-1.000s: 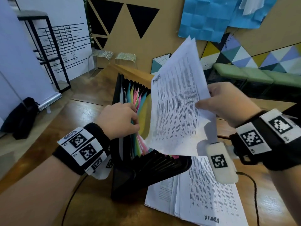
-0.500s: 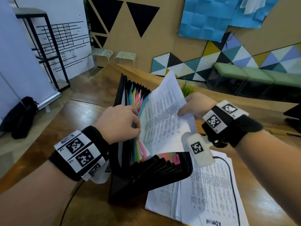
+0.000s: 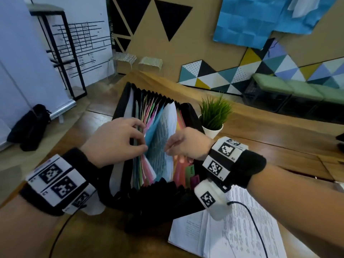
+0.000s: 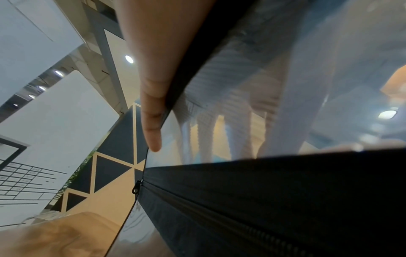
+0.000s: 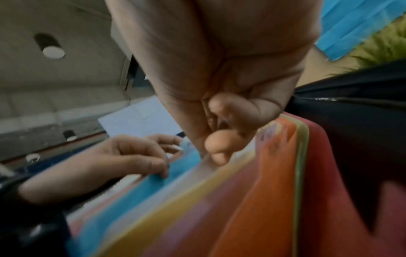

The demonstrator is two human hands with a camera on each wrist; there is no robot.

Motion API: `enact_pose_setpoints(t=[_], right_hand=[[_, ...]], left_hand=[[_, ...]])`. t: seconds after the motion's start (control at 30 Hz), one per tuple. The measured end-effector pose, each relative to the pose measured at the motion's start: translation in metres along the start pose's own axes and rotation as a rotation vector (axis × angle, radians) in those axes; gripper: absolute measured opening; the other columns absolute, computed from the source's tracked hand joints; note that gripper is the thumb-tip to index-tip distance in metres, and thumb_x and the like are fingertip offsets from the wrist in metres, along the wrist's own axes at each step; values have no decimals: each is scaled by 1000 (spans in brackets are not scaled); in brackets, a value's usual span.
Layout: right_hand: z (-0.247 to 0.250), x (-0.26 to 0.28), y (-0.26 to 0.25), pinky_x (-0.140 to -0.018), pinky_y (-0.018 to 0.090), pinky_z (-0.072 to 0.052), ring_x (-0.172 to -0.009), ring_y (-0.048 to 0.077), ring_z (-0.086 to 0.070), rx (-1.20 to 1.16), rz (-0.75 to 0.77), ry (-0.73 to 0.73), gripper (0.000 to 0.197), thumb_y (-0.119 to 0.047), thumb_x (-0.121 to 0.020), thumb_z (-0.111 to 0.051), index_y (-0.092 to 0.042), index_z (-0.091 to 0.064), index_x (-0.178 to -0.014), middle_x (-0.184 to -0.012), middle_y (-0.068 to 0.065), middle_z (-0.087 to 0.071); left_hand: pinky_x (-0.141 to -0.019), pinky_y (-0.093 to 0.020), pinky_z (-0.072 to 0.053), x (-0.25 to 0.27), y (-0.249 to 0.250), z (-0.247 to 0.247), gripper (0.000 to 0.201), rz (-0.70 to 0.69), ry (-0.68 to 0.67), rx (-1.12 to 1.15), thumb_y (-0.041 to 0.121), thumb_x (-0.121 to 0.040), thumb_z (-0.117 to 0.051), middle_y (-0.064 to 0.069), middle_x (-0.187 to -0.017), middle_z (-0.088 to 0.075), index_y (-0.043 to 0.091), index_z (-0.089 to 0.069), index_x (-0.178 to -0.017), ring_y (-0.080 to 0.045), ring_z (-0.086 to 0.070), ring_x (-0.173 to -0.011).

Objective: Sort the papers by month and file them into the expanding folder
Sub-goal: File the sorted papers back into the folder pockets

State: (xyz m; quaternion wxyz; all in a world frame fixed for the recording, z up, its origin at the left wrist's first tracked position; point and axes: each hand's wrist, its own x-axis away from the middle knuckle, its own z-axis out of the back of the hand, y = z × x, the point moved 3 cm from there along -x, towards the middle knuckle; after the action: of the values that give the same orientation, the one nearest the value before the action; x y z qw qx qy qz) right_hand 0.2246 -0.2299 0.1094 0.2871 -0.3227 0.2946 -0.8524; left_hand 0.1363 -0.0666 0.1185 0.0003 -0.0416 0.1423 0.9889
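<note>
Seen from above the hands: black expanding folder point(image 3: 128, 101) stood open on a wooden table point(image 3: 270, 131), coloured dividers point(image 3: 149, 110) fanned apart inside.

Left hand point(image 3: 115, 142) rested over the folder's near-left side, fingers point(image 3: 138, 125) curled onto the tops of the blue and pink dividers and pulling them leftward, thumb pinched against them. In the left wrist view, one straight finger point(image 4: 151, 121) lay along the folder's black edge point(image 4: 263, 200), with translucent pockets just beyond it.

Right hand point(image 3: 188, 144) sat just right of the left hand, inside the folder's mouth, fingers curled. In the right wrist view, thumb and fingertips point(image 5: 219, 144) appeared pinched on the top edge of a printed sheet point(image 3: 163, 138); blur left the contact a little uncertain. That sheet stood between the two hands, lowered into the gap between the blue divider point(image 5: 136, 187) and the yellow and orange ones point(image 5: 252, 200), upper corner rising beyond the fingers.

Below the right wrist, beside the folder's near end, lay a stack of printed papers point(image 3: 242, 235) flat on the table, a black cable point(image 3: 255, 222) trailing across it. Beyond the right hand, just past the folder's right wall, stood a small potted plant point(image 3: 214, 116).
</note>
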Motion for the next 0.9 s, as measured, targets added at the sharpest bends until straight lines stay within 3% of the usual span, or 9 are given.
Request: enact_pose_setpoints(t=[0.1, 0.2, 0.27, 0.37, 0.43, 0.5, 0.57, 0.63, 0.9], right_hand=[[5, 4, 5, -40, 17, -39, -40, 0, -48, 45, 59, 13, 18, -14, -89, -59, -16, -65, -107, -58, -8, -59], [37, 20, 24, -58, 19, -44, -68, 3, -57, 129, 83, 415, 22, -29, -87, -62, -22, -62, -107, -84, -7, -60], [46, 35, 55, -76, 29, -48, -95, 13, -56, 97, -62, 558, 47, -41, -81, -66, -20, -53, -120, -107, 0, -57], [13, 46, 100, -79, 49, -55, -103, 31, -60, -358, -274, 270, 59, -35, -81, -68, -14, -43, -130, -115, 8, -60], [-13, 48, 114, -85, 60, -49, -101, 40, -62, -535, -258, 156, 40, -22, -86, -65, -15, -52, -123, -108, 14, -67], [-26, 47, 116, -84, 64, -44, -99, 46, -61, -584, -186, 189, 36, -21, -81, -65, -18, -56, -116, -107, 20, -67], [-27, 47, 109, -71, 53, -53, -92, 42, -65, -562, -104, 209, 30, -18, -83, -62, -19, -57, -113, -104, 20, -68], [-24, 47, 106, -58, 29, -53, -82, 25, -69, -529, -54, 216, 21, -9, -90, -56, -17, -58, -109, -98, 12, -70], [-23, 48, 100, -44, 11, -43, -57, 4, -65, -537, 23, 184, 19, -2, -92, -51, -16, -58, -103, -74, -5, -68]], left_hand=[[-83, -30, -37, 2, -3, 2, 48, 24, -22, -50, 70, -66, -32, 19, -125, -52, 40, -69, -73, -7, -48, -106], [-94, -38, -32, 5, -5, 5, 56, 43, -38, -77, 71, -60, -24, 20, -127, -50, 41, -68, -73, -9, -44, -117], [-102, -43, -25, 7, -4, 5, 58, 46, -51, -122, 69, -60, -21, 20, -129, -49, 39, -69, -75, -8, -38, -124], [-112, -55, -6, 7, 6, 7, 50, 12, -69, -212, 61, -67, -26, 20, -134, -44, 38, -67, -80, -7, -25, -135], [-112, -61, 4, 4, 17, 10, 37, -27, -117, -318, 48, -76, -38, 19, -144, -33, 42, -59, -107, -9, -11, -143], [-111, -63, 7, -4, 28, 10, 56, -127, -196, -462, 32, -85, -46, 15, -154, -15, 43, -30, -138, -12, 3, -146], [-111, -63, 8, -10, 40, 5, 75, -262, -310, -615, 21, -89, -41, 11, -158, 4, 43, 1, -147, -16, 15, -145], [-112, -62, 8, -15, 49, -2, 77, -382, -413, -694, 22, -93, -39, 9, -158, 13, 43, 13, -145, -18, 20, -144], [-115, -59, -2, -20, 54, -17, 69, -455, -594, -752, 31, -98, -40, 5, -159, 10, 47, 7, -145, -21, 15, -145]])
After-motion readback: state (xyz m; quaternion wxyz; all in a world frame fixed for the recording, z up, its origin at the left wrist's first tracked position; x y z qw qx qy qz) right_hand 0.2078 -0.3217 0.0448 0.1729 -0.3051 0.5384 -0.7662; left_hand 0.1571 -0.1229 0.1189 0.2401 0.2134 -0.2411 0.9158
